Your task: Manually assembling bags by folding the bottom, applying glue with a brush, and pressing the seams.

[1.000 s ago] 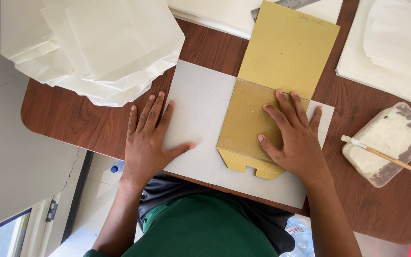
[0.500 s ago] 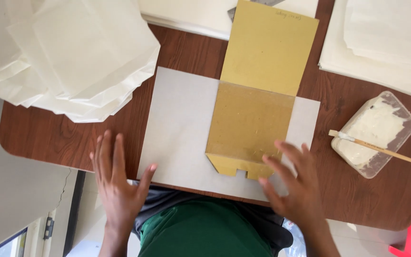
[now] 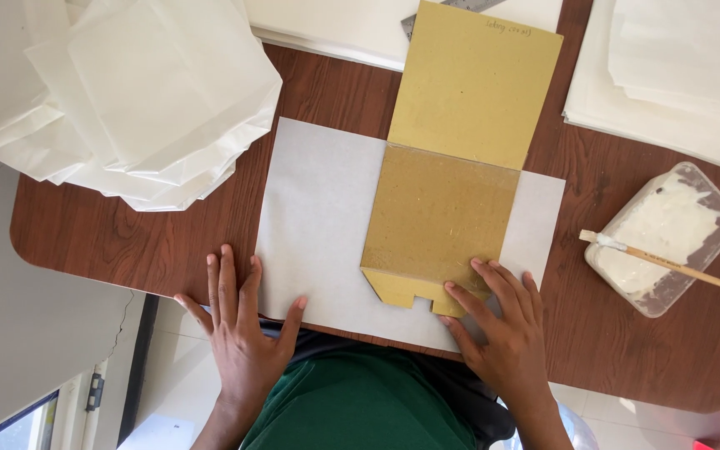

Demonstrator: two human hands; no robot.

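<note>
A white paper sheet (image 3: 318, 225) lies flat on the brown wooden table (image 3: 127, 242). On top of it rests a tan cardboard template (image 3: 452, 167) with a notched lower end, reaching past the sheet's far edge. My left hand (image 3: 239, 321) lies flat, fingers spread, at the sheet's near left corner and the table's front edge. My right hand (image 3: 502, 325) presses its fingertips on the template's near right corner and the sheet beside it. Neither hand grips anything.
A heap of folded white paper bags (image 3: 127, 92) fills the far left. More white sheets (image 3: 677, 75) are stacked at the far right. A clear plastic tub of white paste (image 3: 664, 237) with a stick brush (image 3: 677, 267) across it sits at the right.
Both hands left the sheet and template, drew back toward the table's front edge, and now rest again at the near corners. The view shifted slightly.
</note>
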